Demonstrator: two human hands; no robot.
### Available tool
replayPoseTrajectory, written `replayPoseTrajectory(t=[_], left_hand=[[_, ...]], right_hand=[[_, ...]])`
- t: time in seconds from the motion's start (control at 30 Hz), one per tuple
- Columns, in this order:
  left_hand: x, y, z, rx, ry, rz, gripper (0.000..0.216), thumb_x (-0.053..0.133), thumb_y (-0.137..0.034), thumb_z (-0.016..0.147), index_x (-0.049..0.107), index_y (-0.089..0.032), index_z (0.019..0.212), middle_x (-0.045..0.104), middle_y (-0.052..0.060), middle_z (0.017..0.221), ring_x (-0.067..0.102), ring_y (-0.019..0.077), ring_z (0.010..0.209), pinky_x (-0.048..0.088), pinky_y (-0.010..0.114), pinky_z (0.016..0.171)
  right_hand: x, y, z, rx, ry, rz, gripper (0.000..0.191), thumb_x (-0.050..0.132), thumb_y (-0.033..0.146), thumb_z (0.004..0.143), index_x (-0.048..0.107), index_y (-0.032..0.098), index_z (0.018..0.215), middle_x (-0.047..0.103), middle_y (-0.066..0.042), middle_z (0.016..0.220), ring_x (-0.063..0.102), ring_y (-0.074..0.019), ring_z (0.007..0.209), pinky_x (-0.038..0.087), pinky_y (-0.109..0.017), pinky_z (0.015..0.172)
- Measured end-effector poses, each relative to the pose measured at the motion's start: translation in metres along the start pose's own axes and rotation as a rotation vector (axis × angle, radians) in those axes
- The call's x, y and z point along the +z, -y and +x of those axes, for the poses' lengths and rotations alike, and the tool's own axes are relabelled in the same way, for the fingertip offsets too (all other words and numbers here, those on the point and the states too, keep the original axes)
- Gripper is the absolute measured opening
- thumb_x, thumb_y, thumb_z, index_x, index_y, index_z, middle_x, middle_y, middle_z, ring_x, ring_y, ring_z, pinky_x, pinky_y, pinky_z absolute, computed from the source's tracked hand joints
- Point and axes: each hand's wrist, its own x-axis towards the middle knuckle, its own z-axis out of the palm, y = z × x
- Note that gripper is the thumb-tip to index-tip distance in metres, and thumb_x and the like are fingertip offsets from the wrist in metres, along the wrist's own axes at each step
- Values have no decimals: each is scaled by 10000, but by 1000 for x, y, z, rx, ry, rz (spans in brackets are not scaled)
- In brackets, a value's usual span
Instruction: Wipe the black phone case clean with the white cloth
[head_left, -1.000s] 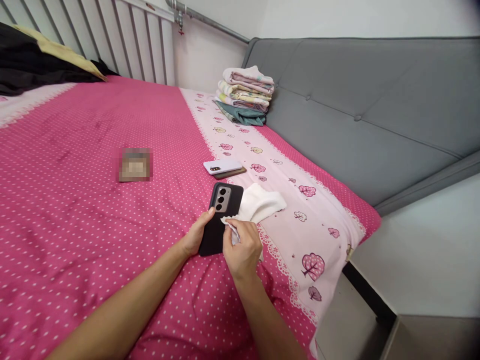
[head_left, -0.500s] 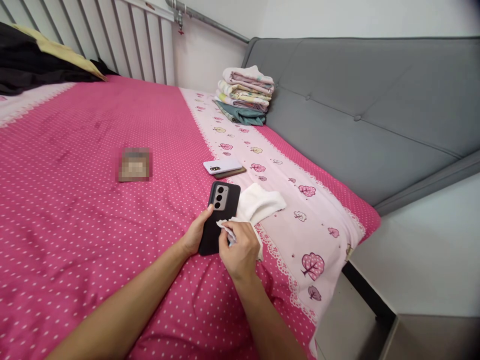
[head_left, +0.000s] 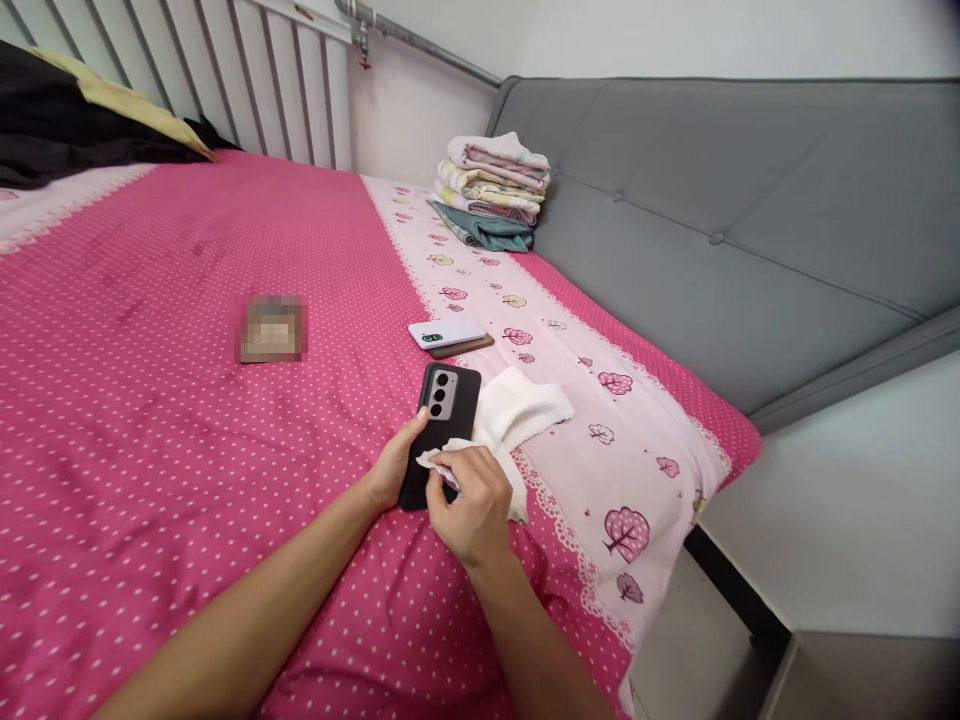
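Observation:
My left hand [head_left: 391,462] grips a black smartphone [head_left: 447,432] by its left edge, the thumb lying on its back near the grey camera block. The phone's back faces up towards me. Pinched in the fingers of my right hand [head_left: 472,502] is a crumpled white tissue [head_left: 433,460], held against the lower part of the phone's back. Beside the phone, a white cloth [head_left: 529,405] lies loosely bunched on the bed and runs partly behind my right hand. Just beyond them rests a pale lilac smartphone [head_left: 454,331] on top of a brown flat object [head_left: 466,348].
A blurred-out flat item [head_left: 271,332] lies on the pink dotted bedspread [head_left: 172,420]. Folded cloths [head_left: 495,190] are stacked by the grey headboard [head_left: 720,180]. Dark clothing [head_left: 67,130] lies far left near a white radiator [head_left: 262,80]. The bed's edge drops away at the right.
My right hand has shifted slightly left and down across the phone's back with the tissue. My left hand keeps its hold on the black phone.

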Motion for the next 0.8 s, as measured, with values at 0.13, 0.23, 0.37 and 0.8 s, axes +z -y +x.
replayPoseTrajectory(t=[0.13, 0.23, 0.37, 0.8], left_hand=[[0, 0, 0, 11, -24, -10, 416, 589, -483, 715, 672, -99, 853, 712, 72, 786, 638, 171, 694, 483, 274, 701], [0, 0, -1, 20, -25, -12, 419, 594, -476, 716, 670, -94, 871, 714, 72, 817, 640, 174, 737, 477, 276, 741], [1, 0, -3, 16, -18, 0, 424, 592, -477, 717, 674, -86, 859, 716, 80, 818, 637, 170, 716, 475, 276, 733], [-1, 2, -2, 97, 49, 90, 375, 613, -459, 704, 680, -109, 818, 701, 65, 729, 627, 196, 706, 457, 308, 713]], right_hand=[[1, 0, -1, -39, 27, 10, 166, 501, 118, 743, 635, 195, 806, 640, -25, 753, 564, -155, 760, 444, -295, 710], [2, 0, -1, -52, 31, 22, 177, 497, 114, 759, 641, 198, 820, 647, -25, 770, 569, -152, 770, 449, -294, 722], [2, 0, 0, -48, 19, 29, 190, 489, 111, 781, 646, 201, 838, 657, -23, 793, 575, -151, 784, 455, -294, 737], [-1, 0, 3, -25, -96, 24, 202, 488, 97, 801, 649, 193, 878, 667, -27, 816, 584, -145, 820, 464, -291, 762]])
